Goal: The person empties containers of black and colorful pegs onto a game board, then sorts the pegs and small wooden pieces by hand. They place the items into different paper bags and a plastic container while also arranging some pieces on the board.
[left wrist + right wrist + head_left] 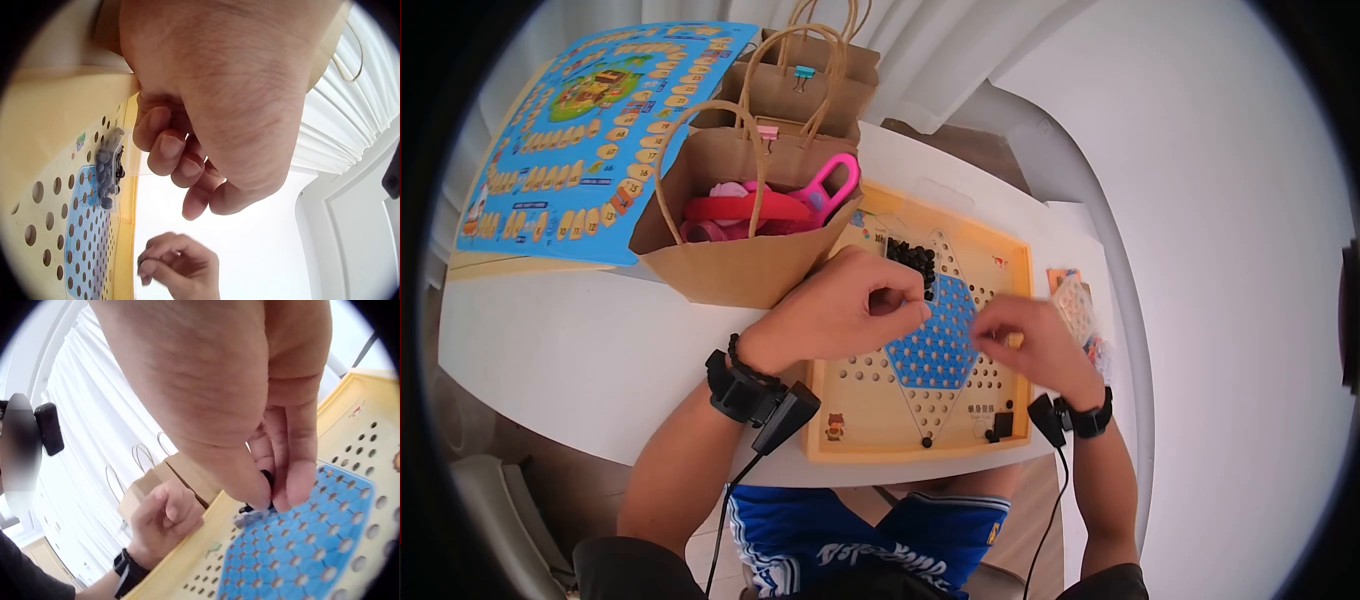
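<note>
My right hand (1025,340) pinches a small black game piece (267,478) between thumb and fingers, above the blue centre of a wooden Chinese checkers board (865,440). The holes of the blue hexagon (312,544) show below it. My left hand (840,305) hovers over the board's left side with fingers loosely curled; nothing shows between its fingertips (197,203). Just beyond the left hand, a clear plastic box (119,169) full of black pieces (912,262) stands on the board, partly covered by that hand in the head view.
A brown paper bag (730,270) with pink and red toys stands left of the board, a second bag (840,85) behind it. A blue game sheet (530,170) lies at the far left. Small packets (1075,305) lie right of the board. Some black bits (1003,424) sit in its near right corner.
</note>
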Demonstrator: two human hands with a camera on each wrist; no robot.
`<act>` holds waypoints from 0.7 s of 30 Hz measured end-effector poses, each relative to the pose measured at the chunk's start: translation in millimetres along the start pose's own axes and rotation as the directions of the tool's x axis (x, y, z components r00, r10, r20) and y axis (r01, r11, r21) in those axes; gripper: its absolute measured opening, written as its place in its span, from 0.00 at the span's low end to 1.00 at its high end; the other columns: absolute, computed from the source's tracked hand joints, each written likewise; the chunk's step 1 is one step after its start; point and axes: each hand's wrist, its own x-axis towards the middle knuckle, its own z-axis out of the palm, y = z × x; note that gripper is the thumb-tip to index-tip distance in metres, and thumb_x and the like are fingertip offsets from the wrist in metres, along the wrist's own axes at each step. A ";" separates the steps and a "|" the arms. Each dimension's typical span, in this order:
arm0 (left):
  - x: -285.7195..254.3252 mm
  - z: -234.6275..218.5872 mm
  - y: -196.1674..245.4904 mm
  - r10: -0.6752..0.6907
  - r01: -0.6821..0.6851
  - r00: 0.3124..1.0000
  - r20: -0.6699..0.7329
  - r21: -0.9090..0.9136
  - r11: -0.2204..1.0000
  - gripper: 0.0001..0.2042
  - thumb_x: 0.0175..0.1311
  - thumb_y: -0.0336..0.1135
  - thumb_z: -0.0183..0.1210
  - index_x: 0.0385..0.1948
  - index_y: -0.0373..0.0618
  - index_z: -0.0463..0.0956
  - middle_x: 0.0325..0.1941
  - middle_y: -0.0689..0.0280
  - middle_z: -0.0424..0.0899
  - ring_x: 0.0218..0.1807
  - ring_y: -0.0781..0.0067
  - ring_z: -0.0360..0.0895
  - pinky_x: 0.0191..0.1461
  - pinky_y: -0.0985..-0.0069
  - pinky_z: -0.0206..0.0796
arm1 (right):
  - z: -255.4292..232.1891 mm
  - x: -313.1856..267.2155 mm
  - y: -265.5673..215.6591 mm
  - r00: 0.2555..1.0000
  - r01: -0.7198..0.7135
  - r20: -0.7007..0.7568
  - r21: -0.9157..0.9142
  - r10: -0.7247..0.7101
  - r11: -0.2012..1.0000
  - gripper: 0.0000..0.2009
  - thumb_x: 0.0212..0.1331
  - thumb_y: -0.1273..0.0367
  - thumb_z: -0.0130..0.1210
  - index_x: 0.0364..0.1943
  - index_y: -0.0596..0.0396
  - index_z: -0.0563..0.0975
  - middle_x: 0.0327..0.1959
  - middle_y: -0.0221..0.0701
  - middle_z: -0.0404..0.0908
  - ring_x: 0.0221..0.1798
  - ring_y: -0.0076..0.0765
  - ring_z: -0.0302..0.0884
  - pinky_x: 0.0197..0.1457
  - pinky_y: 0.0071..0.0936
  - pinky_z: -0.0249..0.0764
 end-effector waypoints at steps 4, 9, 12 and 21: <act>1.4 -0.1 1.0 -0.032 0.031 0.999 0.008 0.005 0.999 0.08 0.66 0.28 0.63 0.27 0.36 0.77 0.15 0.70 0.68 0.21 0.84 0.60 0.25 0.77 0.53 | 3.8 36.2 -0.1 0.969 0.129 -0.227 0.125 -0.098 0.984 0.07 0.62 0.79 0.61 0.43 0.59 0.82 0.43 0.34 0.82 0.45 0.36 0.84 0.49 0.28 0.83; -0.1 -0.1 3.9 -0.029 0.029 1.000 -0.009 -0.018 0.999 0.08 0.65 0.28 0.63 0.26 0.37 0.76 0.16 0.70 0.67 0.21 0.83 0.59 0.25 0.77 0.53 | 16.4 35.4 -9.1 0.914 0.269 -0.256 -0.202 -0.316 0.942 0.10 0.60 0.80 0.61 0.46 0.57 0.80 0.49 0.39 0.81 0.50 0.48 0.82 0.54 0.35 0.81; -0.2 -0.5 2.1 -0.012 0.011 1.000 -0.011 -0.006 1.000 0.08 0.65 0.28 0.63 0.26 0.37 0.76 0.16 0.68 0.66 0.21 0.82 0.58 0.25 0.76 0.53 | 22.2 15.1 -17.1 0.964 0.200 -0.156 -0.117 -0.217 0.973 0.10 0.60 0.79 0.61 0.45 0.57 0.80 0.47 0.39 0.81 0.50 0.53 0.81 0.53 0.38 0.79; 0.0 0.3 -0.4 0.009 -0.009 1.000 -0.011 0.014 1.000 0.08 0.65 0.27 0.63 0.25 0.36 0.75 0.16 0.68 0.65 0.21 0.81 0.58 0.25 0.75 0.52 | 53.9 -16.6 -23.4 0.929 0.070 0.359 0.060 -0.087 0.996 0.08 0.60 0.73 0.66 0.41 0.56 0.82 0.40 0.34 0.82 0.42 0.45 0.83 0.47 0.37 0.79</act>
